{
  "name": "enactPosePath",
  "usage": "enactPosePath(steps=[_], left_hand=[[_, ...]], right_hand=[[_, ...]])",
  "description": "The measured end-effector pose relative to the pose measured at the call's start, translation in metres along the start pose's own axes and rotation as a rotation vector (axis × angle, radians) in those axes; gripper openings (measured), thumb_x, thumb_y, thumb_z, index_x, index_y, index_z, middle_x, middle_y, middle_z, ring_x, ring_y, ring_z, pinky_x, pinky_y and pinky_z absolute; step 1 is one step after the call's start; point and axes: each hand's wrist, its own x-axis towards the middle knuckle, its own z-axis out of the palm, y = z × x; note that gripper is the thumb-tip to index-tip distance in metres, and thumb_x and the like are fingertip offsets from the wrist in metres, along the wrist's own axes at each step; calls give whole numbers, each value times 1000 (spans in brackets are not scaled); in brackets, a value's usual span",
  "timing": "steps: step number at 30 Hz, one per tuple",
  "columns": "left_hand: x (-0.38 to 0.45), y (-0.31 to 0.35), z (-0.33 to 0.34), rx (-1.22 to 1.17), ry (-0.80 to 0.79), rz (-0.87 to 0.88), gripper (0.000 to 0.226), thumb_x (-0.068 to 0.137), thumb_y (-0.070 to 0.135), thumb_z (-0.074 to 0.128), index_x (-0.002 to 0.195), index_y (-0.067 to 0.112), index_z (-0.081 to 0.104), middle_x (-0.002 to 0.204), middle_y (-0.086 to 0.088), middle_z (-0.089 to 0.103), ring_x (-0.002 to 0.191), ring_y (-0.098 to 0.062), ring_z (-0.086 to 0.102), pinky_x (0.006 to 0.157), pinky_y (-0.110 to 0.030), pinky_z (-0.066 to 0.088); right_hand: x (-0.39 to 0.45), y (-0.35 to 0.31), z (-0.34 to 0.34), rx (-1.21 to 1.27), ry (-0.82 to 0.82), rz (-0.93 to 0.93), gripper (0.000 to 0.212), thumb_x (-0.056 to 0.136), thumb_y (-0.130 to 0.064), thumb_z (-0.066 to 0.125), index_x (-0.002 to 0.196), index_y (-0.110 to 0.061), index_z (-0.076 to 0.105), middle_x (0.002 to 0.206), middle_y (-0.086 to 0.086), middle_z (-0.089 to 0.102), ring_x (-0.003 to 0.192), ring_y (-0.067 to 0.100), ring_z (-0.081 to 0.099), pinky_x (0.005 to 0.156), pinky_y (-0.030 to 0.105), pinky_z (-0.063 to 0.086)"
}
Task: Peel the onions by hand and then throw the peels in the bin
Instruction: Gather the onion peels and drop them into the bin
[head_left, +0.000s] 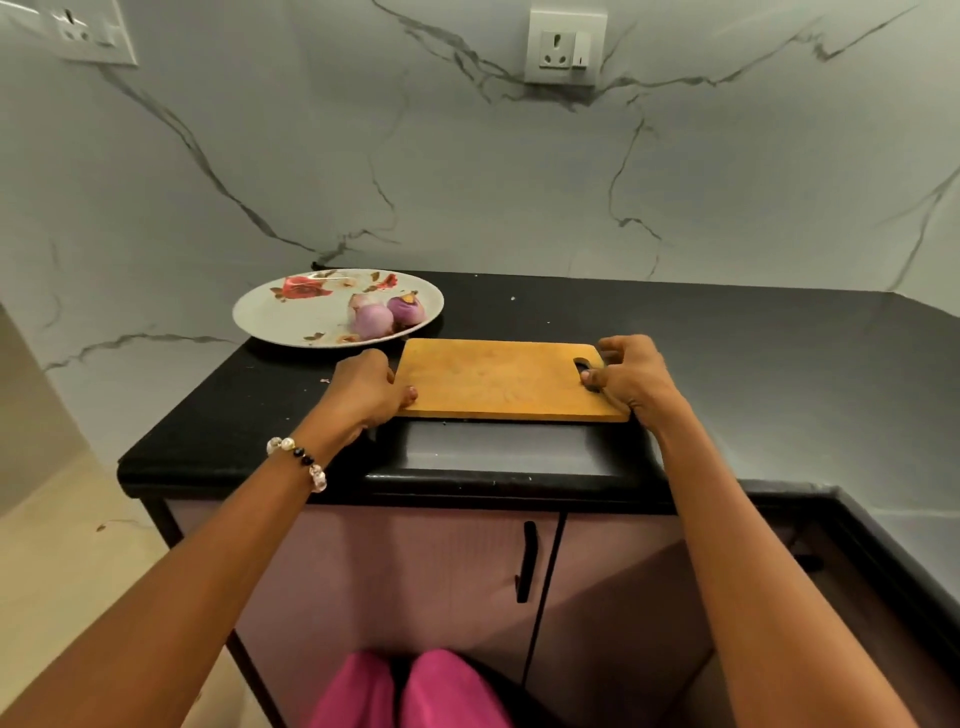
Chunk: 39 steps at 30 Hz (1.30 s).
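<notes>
arms: bare, no sleeves
left wrist: beaded bracelet of white pearly and black beads
legs: bright pink trousers

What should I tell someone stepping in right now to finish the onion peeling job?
Left hand grips the left edge of the wooden cutting board. Right hand has its grip at the board's handle end, a finger through the slot.
The board lies on the black counter, nothing on it.
Three onions sit on the flowered plate behind the board; they look at least partly peeled.
No loose pile of peels and no bin in view.
Left: check the onions, finish any peeling, bin the peels.
</notes>
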Motion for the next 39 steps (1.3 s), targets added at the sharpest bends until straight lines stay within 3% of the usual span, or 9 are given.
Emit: enactPosePath(steps=[3,7,12,17,22,25,28,34,39], left_hand=[[8,-8,-7,-77,191,70,30,88,26,67,110,5,67,106,-11,67,101,-27,61,87,-37,49],[43,-20,-24,-116,453,195,30,87,18,68,114,6,68,112,-13,69,100,-26,63,91,-36,47],[99,-31,-36,-3,325,210,51,78,34,76,122,14,62,123,-9,63,111,-25,57,94,-40,46],[124,-34,-22,211,309,101,54,78,58,66,115,19,62,109,-5,66,104,-28,58,86,-41,37],[131,-36,-6,173,380,52,50,81,53,63,114,17,57,109,-8,65,104,-30,56,78,-39,29],[124,-34,-5,111,435,62,53,79,52,66,116,16,56,113,-8,65,109,-31,55,82,-39,32],[109,-24,-11,-47,468,112,56,75,49,73,119,17,57,115,-5,65,110,-30,56,88,-42,35],[64,-2,5,-273,213,237,60,58,56,82,107,27,63,97,5,65,95,-19,61,90,-48,49],[33,15,23,-218,155,273,57,60,52,83,109,31,63,103,8,67,99,-13,60,91,-42,38]], right_hand=[[-1,-21,9,-32,166,-102,49,84,-5,71,131,-8,58,121,12,62,119,31,55,99,39,48],[0,-74,35,85,19,-339,36,90,-14,68,125,-4,62,117,10,66,103,17,62,88,26,52],[41,-131,97,-77,-188,-455,46,88,-17,72,129,-4,58,124,15,63,113,25,60,98,35,49],[78,-151,152,-325,-338,-513,60,90,-28,68,143,-12,45,144,12,48,130,30,46,107,40,41],[88,-147,177,-319,-359,-505,43,92,-21,62,134,-15,55,135,12,56,120,30,53,105,45,42],[84,-142,170,-244,-291,-511,47,85,-16,71,131,-14,58,131,12,58,115,29,57,97,36,48],[71,-133,141,-107,-234,-516,53,79,-12,78,129,-12,60,127,9,61,114,25,58,98,37,50],[21,-87,60,58,-250,-417,49,79,-13,79,125,-10,63,111,8,66,101,19,64,91,36,56],[-13,-52,35,5,-210,-378,52,72,-13,85,121,-13,67,106,4,68,98,17,64,91,37,55]])
